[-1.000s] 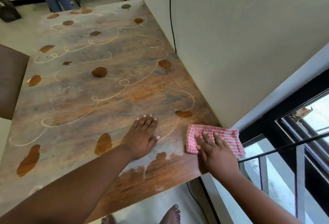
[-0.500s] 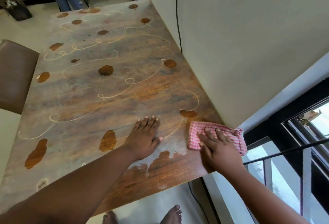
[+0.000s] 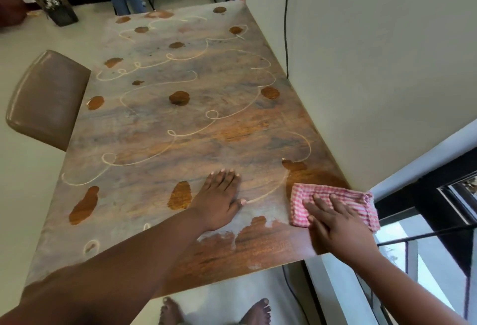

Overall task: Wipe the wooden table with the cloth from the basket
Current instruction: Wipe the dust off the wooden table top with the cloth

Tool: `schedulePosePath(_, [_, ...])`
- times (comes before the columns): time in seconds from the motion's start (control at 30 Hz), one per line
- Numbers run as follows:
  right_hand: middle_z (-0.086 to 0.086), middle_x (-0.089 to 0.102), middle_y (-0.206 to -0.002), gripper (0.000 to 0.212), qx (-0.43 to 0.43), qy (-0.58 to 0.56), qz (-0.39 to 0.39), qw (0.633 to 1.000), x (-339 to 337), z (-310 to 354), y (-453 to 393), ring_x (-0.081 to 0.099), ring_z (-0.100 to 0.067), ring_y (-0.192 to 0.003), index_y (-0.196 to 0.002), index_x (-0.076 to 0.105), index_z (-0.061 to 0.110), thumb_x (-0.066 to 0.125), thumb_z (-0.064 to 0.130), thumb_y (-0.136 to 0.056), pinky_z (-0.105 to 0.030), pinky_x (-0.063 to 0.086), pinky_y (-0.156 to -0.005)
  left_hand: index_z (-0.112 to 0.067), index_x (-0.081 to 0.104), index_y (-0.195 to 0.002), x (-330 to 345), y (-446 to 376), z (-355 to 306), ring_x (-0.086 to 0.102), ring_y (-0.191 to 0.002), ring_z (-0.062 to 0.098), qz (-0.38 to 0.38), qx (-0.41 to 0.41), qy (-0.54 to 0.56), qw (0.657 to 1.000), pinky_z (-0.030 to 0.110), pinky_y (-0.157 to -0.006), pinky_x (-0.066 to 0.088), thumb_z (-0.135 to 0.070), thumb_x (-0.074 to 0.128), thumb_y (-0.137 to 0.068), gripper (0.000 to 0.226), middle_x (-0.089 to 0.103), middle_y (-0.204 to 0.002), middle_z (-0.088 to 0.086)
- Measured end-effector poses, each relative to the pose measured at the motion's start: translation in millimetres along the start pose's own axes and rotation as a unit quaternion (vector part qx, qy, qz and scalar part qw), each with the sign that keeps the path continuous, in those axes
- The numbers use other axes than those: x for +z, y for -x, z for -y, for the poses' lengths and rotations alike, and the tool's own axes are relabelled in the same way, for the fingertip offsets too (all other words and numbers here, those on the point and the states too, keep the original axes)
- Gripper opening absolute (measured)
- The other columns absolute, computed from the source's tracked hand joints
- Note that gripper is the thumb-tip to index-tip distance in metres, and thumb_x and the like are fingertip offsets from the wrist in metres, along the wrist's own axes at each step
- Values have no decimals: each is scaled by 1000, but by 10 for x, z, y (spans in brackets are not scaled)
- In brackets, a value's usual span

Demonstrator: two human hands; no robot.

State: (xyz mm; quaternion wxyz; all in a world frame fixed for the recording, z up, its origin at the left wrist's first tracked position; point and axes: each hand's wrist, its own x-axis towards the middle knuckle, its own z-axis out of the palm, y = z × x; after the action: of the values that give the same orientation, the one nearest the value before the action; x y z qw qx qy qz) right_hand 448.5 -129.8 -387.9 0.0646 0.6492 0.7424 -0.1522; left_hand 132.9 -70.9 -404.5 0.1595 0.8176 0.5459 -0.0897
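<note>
Item: wooden table [image 3: 160, 128], long top running away from you, its right edge set against a pale wall [image 3: 374, 66]. Surface: dulled by a grey dusty film over most of its length, crossed by thin looping pale lines and dotted with darker brown patches; the near right corner shows clean, rich brown wood. Item: cloth [image 3: 333, 197], pink-and-white checked, folded into a flat pad, lying on the table's near right corner just beside the wall, at the border of the clean wood. Your right hand [image 3: 335, 224] lies flat on top of the cloth, fingers straight and slightly spread, pressing it to the wood; the cloth's far and right parts show beyond your fingertips. Your left hand [image 3: 219, 200] rests palm-down on the bare tabletop to the left of the cloth, fingers straight and together, thumb out to the right, holding nothing; a strip of table lies between it and the cloth. Item: brown padded chair seat [image 3: 46, 100], at the table's left edge. Item: dark basket [image 3: 55, 5], on the floor beyond the table's far left. Item: black cable [image 3: 286, 27], hanging down the wall. Your bare feet [image 3: 214, 310] show below the near edge.
</note>
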Motion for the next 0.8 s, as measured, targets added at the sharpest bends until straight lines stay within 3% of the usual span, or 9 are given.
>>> schedulePosePath(0.17, [4, 25, -156, 48, 71, -19, -34, 997, 2, 465, -335, 17, -34, -143, -145, 30, 39, 32, 45, -98, -43, 15, -114, -18, -8, -154, 14, 102, 116, -20, -146, 20, -12, -6, 1, 1000, 32, -111, -23, -60, 11, -98, 72, -13, -162, 5])
schedulePosePath(0.4, [15, 21, -154, 47, -77, -16, 19, 997, 261, 1028, 136, 12, -29, -145, -143, 28, 46, 29, 45, -96, -36, 0, -115, -19, -5, -154, -28, 205, 204, -20, -146, 18, -13, 25, 8, 1000, 32, -111, -22, -58, 16, -99, 71, -12, -162, 4])
schedulePosePath(0.53, [21, 22, -151, 43, -27, -9, 11, 1000, 179, 839, 212, 13, -18, -145, -139, 27, 55, 31, 48, -97, -35, 11, -115, -20, -9, -154, -94, 357, 431, -21, -145, 17, -24, 30, -1, 999, 28, -107, -28, -58, 13, -99, 71, -16, -161, 3])
schedulePosePath(0.67, [9, 24, -156, 47, 67, -1, -11, 998, 92, 1206, -74, 16, -29, -144, -144, 26, 44, 32, 42, -97, -39, 14, -115, -17, -5, -154, -96, 531, 707, -18, -147, 21, -24, 30, -5, 999, 34, -113, -20, -58, 13, -99, 71, -12, -162, 6])
schedulePosePath(0.8, [6, 18, -158, 50, 17, -2, 4, 1000, 221, 1874, -143, 10, -32, -145, -147, 24, 37, 28, 44, -97, -43, 6, -116, -16, -3, -155, -91, 642, 916, -15, -147, 22, -13, 27, -23, 999, 36, -115, -17, -58, 13, -99, 71, -10, -162, 7])
